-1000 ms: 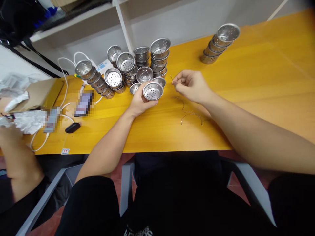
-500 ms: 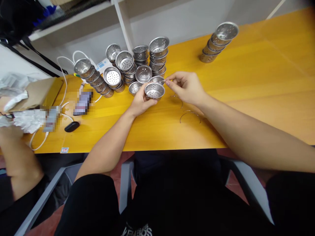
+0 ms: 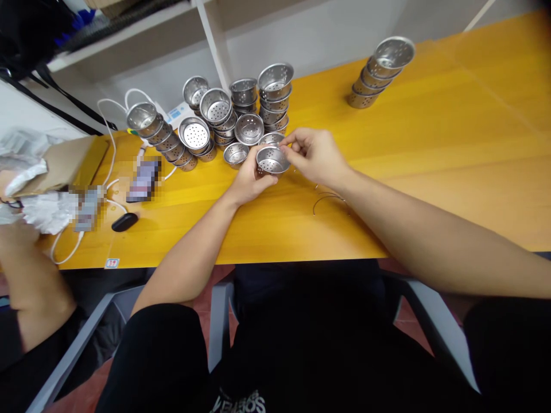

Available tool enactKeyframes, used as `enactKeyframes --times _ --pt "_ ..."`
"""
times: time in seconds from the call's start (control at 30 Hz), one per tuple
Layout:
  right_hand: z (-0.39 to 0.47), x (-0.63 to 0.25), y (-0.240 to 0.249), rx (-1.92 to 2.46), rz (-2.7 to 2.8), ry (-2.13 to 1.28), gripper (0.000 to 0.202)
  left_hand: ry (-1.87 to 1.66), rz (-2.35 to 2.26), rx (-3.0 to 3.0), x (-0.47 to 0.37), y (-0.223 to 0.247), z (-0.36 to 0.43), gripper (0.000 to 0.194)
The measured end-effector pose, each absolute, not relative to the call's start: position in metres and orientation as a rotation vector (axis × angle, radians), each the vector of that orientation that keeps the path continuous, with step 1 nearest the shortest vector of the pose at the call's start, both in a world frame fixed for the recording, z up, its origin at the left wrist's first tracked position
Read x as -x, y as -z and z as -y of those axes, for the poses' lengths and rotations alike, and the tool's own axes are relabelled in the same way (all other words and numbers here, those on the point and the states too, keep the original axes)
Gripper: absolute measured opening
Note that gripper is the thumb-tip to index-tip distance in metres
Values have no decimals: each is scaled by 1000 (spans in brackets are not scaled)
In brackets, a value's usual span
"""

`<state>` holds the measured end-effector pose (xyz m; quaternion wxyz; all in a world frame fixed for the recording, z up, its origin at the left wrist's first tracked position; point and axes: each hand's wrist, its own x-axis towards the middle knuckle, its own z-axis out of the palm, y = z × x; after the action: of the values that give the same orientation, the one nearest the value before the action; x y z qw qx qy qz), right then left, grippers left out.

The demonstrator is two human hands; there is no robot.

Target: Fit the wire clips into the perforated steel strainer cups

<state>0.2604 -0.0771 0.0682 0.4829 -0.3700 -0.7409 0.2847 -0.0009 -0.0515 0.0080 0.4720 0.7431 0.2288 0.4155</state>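
Observation:
My left hand (image 3: 248,182) is closed around a perforated metal strainer basket (image 3: 273,161), held just above the table with its mouth tilted toward me. At the basket's far right rim, my right hand (image 3: 317,156) pinches a thin wire handle, mostly hidden by the fingertips. Loose curved wire handles (image 3: 328,195) lie on the table under my right forearm. Just beyond my hands, more strainer baskets stand, single ones such as the small basket (image 3: 236,155) and a tall stack (image 3: 275,86).
Another basket stack (image 3: 381,71) leans at the back right. To the left are a leaning stack (image 3: 161,137), a blurred phone (image 3: 144,180), a black oval object (image 3: 124,222) and white cables. Another person's arm (image 3: 37,281) rests at the far left. The table (image 3: 267,241) ends before my lap.
My right hand has moved slightly left, bringing the wire to the basket's rim. The basket in my left hand has shifted slightly right. The view has moved a little.

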Motion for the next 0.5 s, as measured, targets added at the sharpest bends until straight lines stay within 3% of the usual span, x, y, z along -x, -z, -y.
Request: enactKeyframes --times 0.27,0.37,0.5 --pt "77 -258 -65 906 1788 -710 20 -1019 -585 -1883 1 -5 50 97" --pt "78 -257 -66 932 1773 -711 22 -1052 -575 -1936 -3 -5 51 105" --pt "86 -250 -71 951 1762 -690 11 -1058 -681 -2012 -12 -13 59 119"
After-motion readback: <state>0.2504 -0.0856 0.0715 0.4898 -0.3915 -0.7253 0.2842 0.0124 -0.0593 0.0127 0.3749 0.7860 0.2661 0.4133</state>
